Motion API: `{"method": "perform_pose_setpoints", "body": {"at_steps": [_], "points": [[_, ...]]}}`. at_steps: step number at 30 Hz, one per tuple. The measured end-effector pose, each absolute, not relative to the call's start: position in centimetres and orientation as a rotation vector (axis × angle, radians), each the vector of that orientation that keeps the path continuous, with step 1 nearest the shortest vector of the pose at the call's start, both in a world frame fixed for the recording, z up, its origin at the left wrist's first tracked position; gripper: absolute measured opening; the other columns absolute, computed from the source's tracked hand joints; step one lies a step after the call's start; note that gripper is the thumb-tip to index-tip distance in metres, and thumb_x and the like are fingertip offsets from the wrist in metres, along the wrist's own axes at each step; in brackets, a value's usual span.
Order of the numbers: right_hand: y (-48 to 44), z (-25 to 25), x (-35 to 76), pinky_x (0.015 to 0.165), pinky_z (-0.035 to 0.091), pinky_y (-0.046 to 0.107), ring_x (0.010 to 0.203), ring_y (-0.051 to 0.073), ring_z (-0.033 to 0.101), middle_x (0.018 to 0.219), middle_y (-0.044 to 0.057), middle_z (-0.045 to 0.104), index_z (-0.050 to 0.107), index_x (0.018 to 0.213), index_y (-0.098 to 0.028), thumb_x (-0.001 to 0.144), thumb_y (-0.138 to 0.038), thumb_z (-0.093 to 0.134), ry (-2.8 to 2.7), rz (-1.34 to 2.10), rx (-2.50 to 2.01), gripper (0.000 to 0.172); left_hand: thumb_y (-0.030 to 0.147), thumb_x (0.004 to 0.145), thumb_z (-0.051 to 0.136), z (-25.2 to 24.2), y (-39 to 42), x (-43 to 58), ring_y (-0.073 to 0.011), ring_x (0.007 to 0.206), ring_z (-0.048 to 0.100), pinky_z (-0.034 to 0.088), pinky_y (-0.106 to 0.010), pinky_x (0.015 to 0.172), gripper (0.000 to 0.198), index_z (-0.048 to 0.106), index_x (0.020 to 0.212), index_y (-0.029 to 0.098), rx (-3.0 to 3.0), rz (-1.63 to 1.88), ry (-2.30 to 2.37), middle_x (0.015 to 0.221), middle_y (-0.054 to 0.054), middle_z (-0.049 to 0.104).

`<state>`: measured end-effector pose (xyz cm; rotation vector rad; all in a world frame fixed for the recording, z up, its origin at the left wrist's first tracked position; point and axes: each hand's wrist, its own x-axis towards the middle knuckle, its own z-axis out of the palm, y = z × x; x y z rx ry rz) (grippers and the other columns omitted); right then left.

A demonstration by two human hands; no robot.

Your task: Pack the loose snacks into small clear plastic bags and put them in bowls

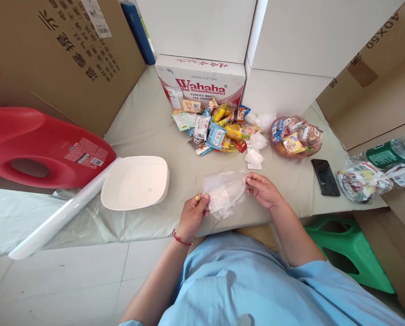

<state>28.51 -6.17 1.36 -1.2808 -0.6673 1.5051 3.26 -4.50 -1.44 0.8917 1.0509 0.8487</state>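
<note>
A clear, crinkled plastic bag (224,192) is stretched between both hands near the table's front edge. My left hand (193,216) pinches its left end, thumb on top; a ring and a red string bracelet show on that side. With thumb and forefinger, my right hand (262,190) grips the upper right end. Beyond the bag lies a pile of small wrapped snacks (217,135). Several crumpled plastic bags (257,141) sit at the pile's right side. To the left of my hands stands a white plastic basin (134,183) with nothing large in it.
A filled snack bag (296,137), a black phone (325,177), a knotted bag (362,181) and a bottle (392,151) are at right. At left are a red jug (49,147) and a plastic roll (63,210). Behind stands a Wahaha carton (202,79). A green stool (355,253) is below.
</note>
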Motion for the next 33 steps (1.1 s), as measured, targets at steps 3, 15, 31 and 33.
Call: {"method": "perform_pose_setpoints", "body": {"at_steps": [3,15,31,33], "points": [[-6.8,1.5,29.6,0.062,0.051,0.024,0.068,0.011,0.057,0.078,-0.001,0.063,0.062,0.082,-0.020,0.067,-0.049,0.089,-0.641,1.612,-1.273,0.042,0.062,0.079,0.075,-1.0,-4.0,2.1,-0.0080,0.047,0.037,0.029,-0.024,0.049,0.049,0.060,0.061,0.019,0.974,0.733,0.995,0.056,0.002,0.054],[-7.4,0.3,28.3,0.041,0.034,0.017,0.052,0.007,0.044,0.064,-0.006,0.053,0.059,0.078,-0.020,0.068,-0.059,0.086,-0.659,1.413,-1.357,0.048,0.042,0.092,0.068,-1.9,-6.1,3.6,-0.0232,0.101,0.064,0.053,-0.037,0.085,0.032,0.064,0.117,0.022,2.045,0.907,1.184,0.115,-0.010,0.066],[-8.2,-1.1,31.6,0.048,0.036,0.020,0.054,0.009,0.040,0.063,-0.007,0.047,0.061,0.083,-0.022,0.075,-0.055,0.080,-0.725,1.180,-1.471,0.039,0.027,0.100,0.059,-1.1,-2.5,-0.7,-0.0153,0.085,0.069,0.053,-0.027,0.077,0.016,0.075,0.097,0.025,2.135,0.900,0.954,0.089,-0.001,0.075],[-8.1,-1.1,31.9,0.055,0.042,0.021,0.060,0.009,0.045,0.066,-0.006,0.051,0.063,0.083,-0.022,0.076,-0.054,0.079,-0.770,1.109,-1.448,0.036,0.024,0.099,0.059,-1.0,-2.7,-1.6,-0.0160,0.087,0.069,0.053,-0.028,0.079,0.015,0.075,0.099,0.024,2.158,0.991,1.029,0.091,-0.002,0.075]]}}
